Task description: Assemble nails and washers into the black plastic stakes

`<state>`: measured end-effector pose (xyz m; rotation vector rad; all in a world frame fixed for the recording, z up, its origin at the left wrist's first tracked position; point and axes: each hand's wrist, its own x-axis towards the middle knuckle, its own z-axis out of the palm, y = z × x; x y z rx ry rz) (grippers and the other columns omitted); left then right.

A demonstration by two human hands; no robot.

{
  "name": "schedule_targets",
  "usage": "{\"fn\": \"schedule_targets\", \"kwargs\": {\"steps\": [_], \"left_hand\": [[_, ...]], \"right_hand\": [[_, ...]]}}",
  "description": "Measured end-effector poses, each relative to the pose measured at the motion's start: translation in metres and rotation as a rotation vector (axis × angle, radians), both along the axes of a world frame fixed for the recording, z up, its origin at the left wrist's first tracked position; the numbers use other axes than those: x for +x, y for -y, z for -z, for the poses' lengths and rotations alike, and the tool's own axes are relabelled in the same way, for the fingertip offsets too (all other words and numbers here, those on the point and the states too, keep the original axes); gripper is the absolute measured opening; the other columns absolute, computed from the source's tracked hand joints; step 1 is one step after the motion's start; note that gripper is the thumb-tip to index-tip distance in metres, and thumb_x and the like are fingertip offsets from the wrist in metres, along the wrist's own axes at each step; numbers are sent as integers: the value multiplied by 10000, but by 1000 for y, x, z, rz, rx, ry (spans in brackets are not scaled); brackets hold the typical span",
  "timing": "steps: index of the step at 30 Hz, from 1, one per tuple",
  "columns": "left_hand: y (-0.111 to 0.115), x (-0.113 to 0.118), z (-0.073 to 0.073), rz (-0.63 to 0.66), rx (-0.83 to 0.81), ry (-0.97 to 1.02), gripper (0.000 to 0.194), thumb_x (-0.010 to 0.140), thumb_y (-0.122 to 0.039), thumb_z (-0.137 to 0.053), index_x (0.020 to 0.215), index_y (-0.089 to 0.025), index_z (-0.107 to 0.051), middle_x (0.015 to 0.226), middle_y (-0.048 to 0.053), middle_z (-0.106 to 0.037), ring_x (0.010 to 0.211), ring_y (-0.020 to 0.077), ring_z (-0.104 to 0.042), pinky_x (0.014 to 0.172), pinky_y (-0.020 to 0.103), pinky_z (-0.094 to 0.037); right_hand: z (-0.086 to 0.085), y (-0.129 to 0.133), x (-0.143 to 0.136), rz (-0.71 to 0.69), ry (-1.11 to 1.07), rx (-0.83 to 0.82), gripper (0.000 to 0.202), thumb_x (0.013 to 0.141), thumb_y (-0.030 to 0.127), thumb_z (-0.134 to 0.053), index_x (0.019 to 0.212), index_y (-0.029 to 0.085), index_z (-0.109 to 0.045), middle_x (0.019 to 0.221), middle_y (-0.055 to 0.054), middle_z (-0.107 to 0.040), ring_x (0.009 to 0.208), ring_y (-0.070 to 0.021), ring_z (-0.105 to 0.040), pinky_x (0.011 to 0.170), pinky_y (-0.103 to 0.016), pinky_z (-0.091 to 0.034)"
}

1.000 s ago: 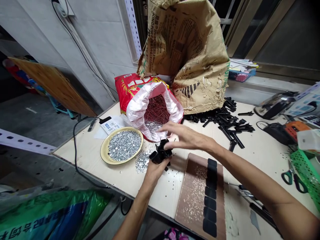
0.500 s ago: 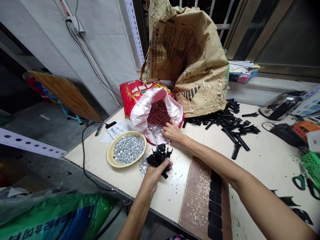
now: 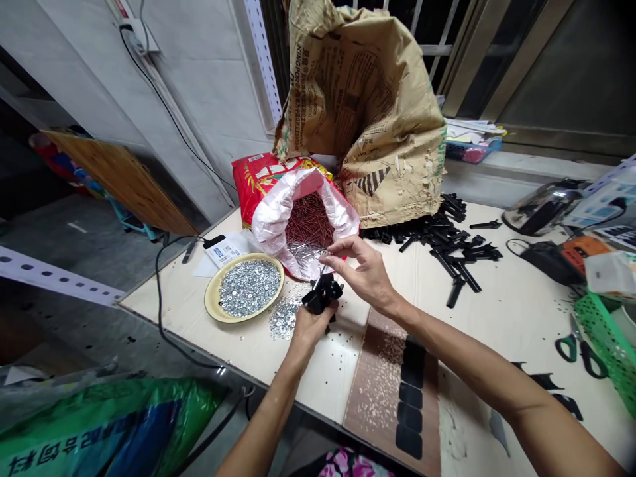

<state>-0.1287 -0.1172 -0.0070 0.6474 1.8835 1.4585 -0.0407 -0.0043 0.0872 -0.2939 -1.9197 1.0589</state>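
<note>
My left hand point(image 3: 312, 326) is closed around a cluster of black plastic parts point(image 3: 320, 295), held above the table. A thin metal shaft stands up from them. Just over this cluster, my right hand point(image 3: 368, 275) pinches a long thin screw point(image 3: 322, 260) between thumb and fingertips; its lower end meets the parts or hangs close to them, I cannot tell which. Right behind the hands, a red and white bag point(image 3: 271, 215) gapes with reddish and silvery screws point(image 3: 309, 222) inside. Small metal washers or nuts point(image 3: 251, 288) fill a yellow bowl point(image 3: 211, 311) to the left, and more lie loose beside it.
A torn brown paper sack point(image 3: 397, 146) stands at the back, with many black plastic pieces point(image 3: 452, 245) spilling along its base. Black pads point(image 3: 411, 394) line a brown board point(image 3: 368, 397) in front. Scissors point(image 3: 579, 348), a green basket point(image 3: 603, 351) and a kettle point(image 3: 544, 205) are on the right.
My right hand has drawn back from the bag's mouth toward me, now pinching a screw above the black parts. My left hand has turned the parts slightly. The camera view has shifted a little.
</note>
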Motion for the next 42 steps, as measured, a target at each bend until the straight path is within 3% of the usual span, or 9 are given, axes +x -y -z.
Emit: {"fn": "schedule_targets", "kwargs": {"steps": [11,15,19,23,25,29,35,38,42], "left_hand": [[-9,6,-18,-5,-16,-58,285,538,-304,-769,776,-177,-678,626,11,-650,669,203,-606,559,260,-438],[-8,10,-25,30,62,80,366,571,-337,-771,863,-144,-663,674,25,-660,630,182,-606,563,270,-460],[-5,9,-37,150,190,339,396,661,-394,-734,896,-88,-646,783,93,-684,648,160,-622,655,313,-517],[-9,16,-50,262,249,447,455,658,-383,-755,986,-88,-646,856,104,-691,650,155,-633,683,320,-530],[-13,23,-53,325,249,493,527,666,-411,-746,1075,-102,-620,881,106,-691,634,163,-639,666,331,-534],[-24,33,-51,301,218,379,572,743,-522,-628,1164,-139,-569,872,95,-690,609,183,-647,593,323,-524],[-38,30,-37,44,139,-91,446,714,-578,-608,790,-143,-673,618,41,-644,580,184,-604,532,260,-443],[-48,30,-33,51,149,-62,473,705,-589,-608,829,-137,-671,580,24,-625,513,156,-556,499,250,-410],[-61,38,-32,24,225,53,518,721,-577,-600,982,-132,-653,816,80,-702,761,205,-643,646,266,-475]], "right_hand": [[12,9,9,-29,163,216,78,819,250,-651,862,197,-615,820,10,-673,781,-130,-602,894,-355,-359],[3,9,23,-15,182,245,187,798,320,-666,948,216,-627,977,-28,-668,1018,-193,-560,993,-417,-301],[13,0,46,166,90,-138,348,819,412,-613,1090,197,-573,1111,-75,-607,1070,-199,-533,962,-385,-367],[47,-1,55,-237,221,-612,388,772,521,-622,911,160,-597,832,-41,-599,739,-153,-563,692,-302,-466],[59,4,52,-397,195,-799,397,778,551,-601,838,160,-573,687,4,-517,564,-103,-461,503,-235,-400],[63,12,42,-301,33,-957,375,760,518,-639,902,185,-541,684,27,-457,538,-80,-395,402,-174,-301],[51,8,44,-24,-46,-638,256,817,412,-569,917,177,-561,772,-10,-547,706,-135,-512,644,-255,-468],[50,7,47,88,66,-453,208,819,276,-522,997,180,-568,838,-12,-583,786,-153,-541,737,-279,-467],[55,5,41,136,154,-376,428,764,135,-461,1185,190,-511,1027,-44,-610,923,-183,-567,850,-324,-451]]}}
